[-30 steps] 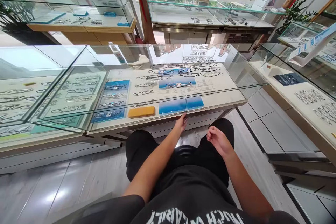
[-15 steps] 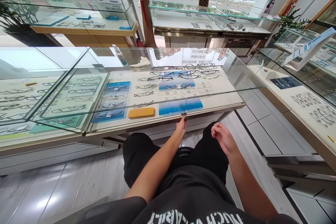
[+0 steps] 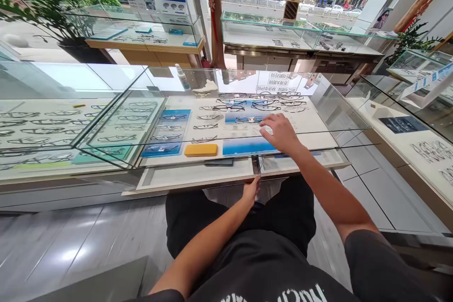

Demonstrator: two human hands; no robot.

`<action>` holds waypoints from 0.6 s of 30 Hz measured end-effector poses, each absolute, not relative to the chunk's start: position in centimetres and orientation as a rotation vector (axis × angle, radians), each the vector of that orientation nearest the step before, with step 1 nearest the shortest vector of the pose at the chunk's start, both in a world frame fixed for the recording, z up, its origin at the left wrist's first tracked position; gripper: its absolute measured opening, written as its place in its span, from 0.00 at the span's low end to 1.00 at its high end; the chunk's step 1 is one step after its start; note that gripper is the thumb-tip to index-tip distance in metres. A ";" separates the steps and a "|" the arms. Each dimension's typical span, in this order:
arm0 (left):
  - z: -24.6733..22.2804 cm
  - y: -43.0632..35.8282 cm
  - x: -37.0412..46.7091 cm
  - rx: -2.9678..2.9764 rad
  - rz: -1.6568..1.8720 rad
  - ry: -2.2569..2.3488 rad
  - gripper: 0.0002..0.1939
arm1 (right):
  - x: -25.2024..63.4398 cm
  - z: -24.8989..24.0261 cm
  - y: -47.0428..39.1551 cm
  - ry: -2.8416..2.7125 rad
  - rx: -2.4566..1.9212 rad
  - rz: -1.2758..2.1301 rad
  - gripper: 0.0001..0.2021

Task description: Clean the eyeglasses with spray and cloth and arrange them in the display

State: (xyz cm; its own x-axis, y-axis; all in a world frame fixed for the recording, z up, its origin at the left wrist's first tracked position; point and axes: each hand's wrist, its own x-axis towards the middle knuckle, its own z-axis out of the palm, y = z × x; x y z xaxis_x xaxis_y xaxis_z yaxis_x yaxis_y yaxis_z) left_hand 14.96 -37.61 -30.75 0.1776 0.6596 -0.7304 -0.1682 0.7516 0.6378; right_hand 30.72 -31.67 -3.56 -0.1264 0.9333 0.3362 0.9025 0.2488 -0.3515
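My left hand (image 3: 251,189) grips the front edge of a pulled-out drawer (image 3: 198,175) below the glass display case. My right hand (image 3: 281,133) is over the case's glass top, fingers apart and holding nothing, close to a pair of glasses (image 3: 249,119) on a blue card. Under the glass, several eyeglass frames lie in rows, some on another blue card (image 3: 170,133). A yellow case (image 3: 201,150) rests near the front. In the drawer is a dark flat item (image 3: 219,163).
A white spray bottle (image 3: 182,77) and a pale cloth (image 3: 205,88) are at the far side of the case. More glass cases stand behind and at right, with a white sign (image 3: 430,86). A potted plant (image 3: 67,21) is at back left.
The drawer has come out toward me with my left hand at its edge. My right hand has risen from near my leg to over the glass, its fingers spreading. The view has shifted.
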 end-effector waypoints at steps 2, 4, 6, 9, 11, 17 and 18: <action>-29.4 -39.2 13.7 0.568 0.473 1.256 0.29 | 30.7 -2.8 -29.0 -2.185 -1.746 0.031 0.16; -27.1 -40.8 12.1 0.694 0.324 1.161 0.26 | 30.5 -2.3 -26.9 -2.279 -1.800 -0.002 0.16; -23.4 -42.2 10.2 0.816 0.193 0.990 0.25 | 30.2 -2.2 -25.4 -2.332 -1.824 -0.017 0.16; -15.4 -42.8 7.0 1.194 0.082 0.550 0.26 | 29.8 -2.6 -23.9 -2.357 -1.853 -0.029 0.16; -9.9 -41.9 5.0 1.562 0.178 0.332 0.23 | 29.6 -2.9 -23.2 -2.355 -1.873 -0.040 0.15; -4.3 -33.9 0.3 2.024 0.713 0.741 0.13 | 29.8 -2.3 -22.5 -2.368 -1.898 0.005 0.12; -5.0 -32.6 -0.5 2.055 0.748 0.825 0.14 | 29.9 -1.7 -22.8 -2.364 -1.878 0.047 0.11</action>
